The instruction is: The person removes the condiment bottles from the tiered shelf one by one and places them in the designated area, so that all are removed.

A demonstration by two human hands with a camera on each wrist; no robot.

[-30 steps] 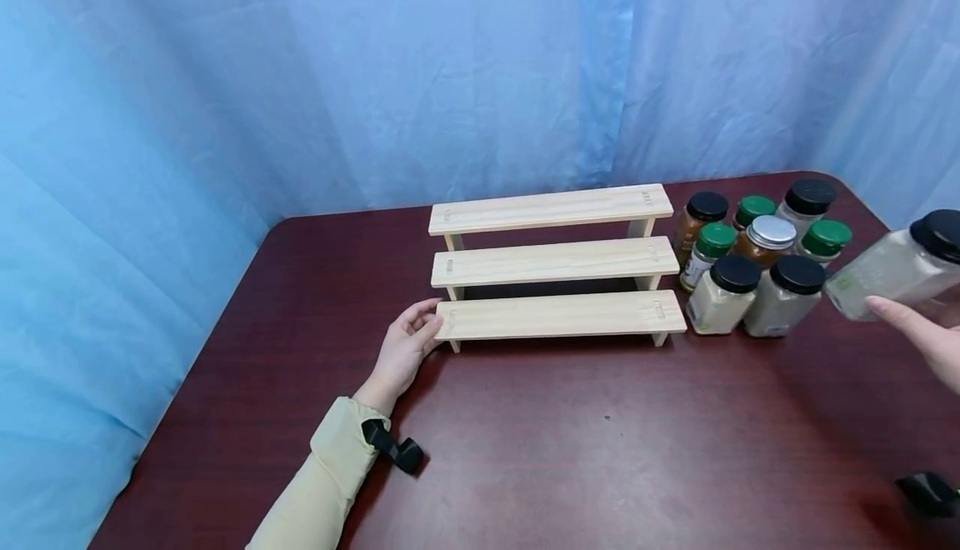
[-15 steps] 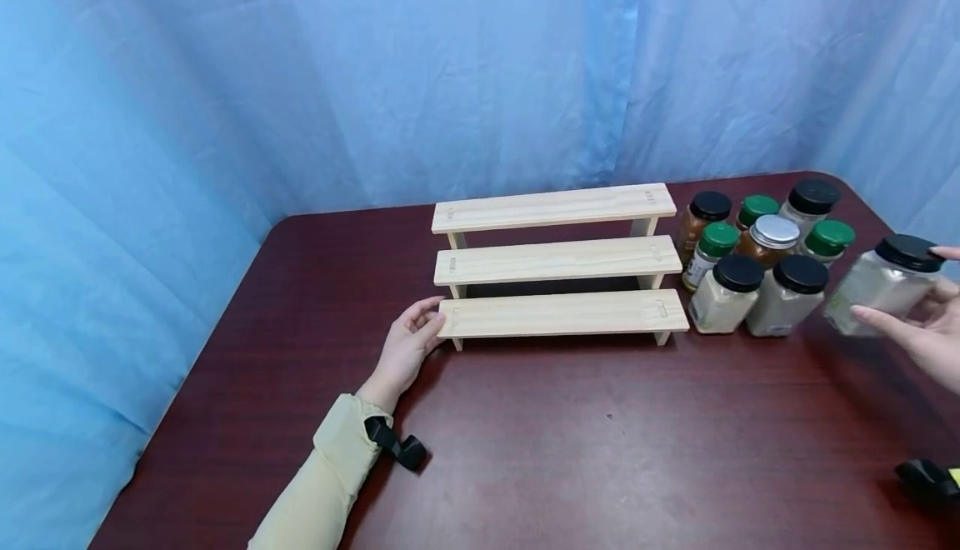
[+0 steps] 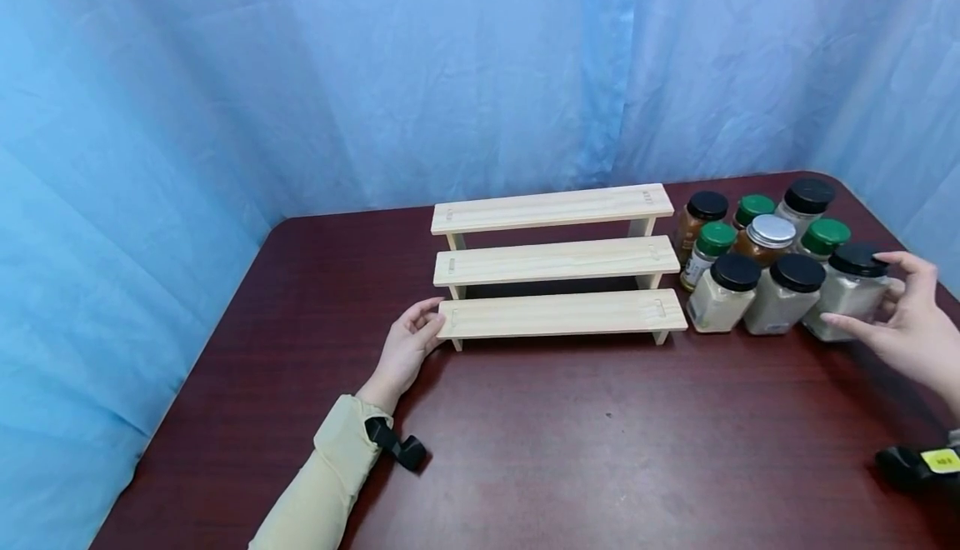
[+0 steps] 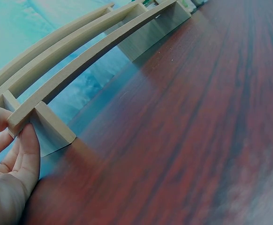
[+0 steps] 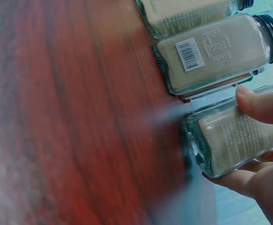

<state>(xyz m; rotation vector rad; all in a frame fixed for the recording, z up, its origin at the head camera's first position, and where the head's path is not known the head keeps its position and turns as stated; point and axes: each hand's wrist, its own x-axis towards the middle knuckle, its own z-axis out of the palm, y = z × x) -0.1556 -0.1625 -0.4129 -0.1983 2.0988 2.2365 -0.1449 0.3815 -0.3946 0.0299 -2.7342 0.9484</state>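
My right hand (image 3: pixel 903 329) grips a square clear jar (image 3: pixel 843 304) with a black lid and pale powder inside, thumb on one side and fingers on the other. In the right wrist view the held jar (image 5: pixel 235 140) is close beside a powder jar (image 5: pixel 216 54) with a barcode. My left hand (image 3: pixel 401 354) pinches the left end of the lowest board of a three-tier wooden shelf rack (image 3: pixel 555 317). In the left wrist view the thumb and fingers hold the board's corner (image 4: pixel 21 119) just above its leg.
Several spice jars stand grouped right of the rack, including a silver-lidded jar (image 3: pixel 771 233), green-lidded jars such as this jar (image 3: pixel 715 239) and black-lidded jars like this jar (image 3: pixel 723 300). Blue curtains (image 3: pixel 450 75) hang behind the dark red-brown table (image 3: pixel 570 433).
My right hand has carried the tilted jar leftward, turning it upright and bringing it down beside the black-lidded jars. My left hand stays at the rack.
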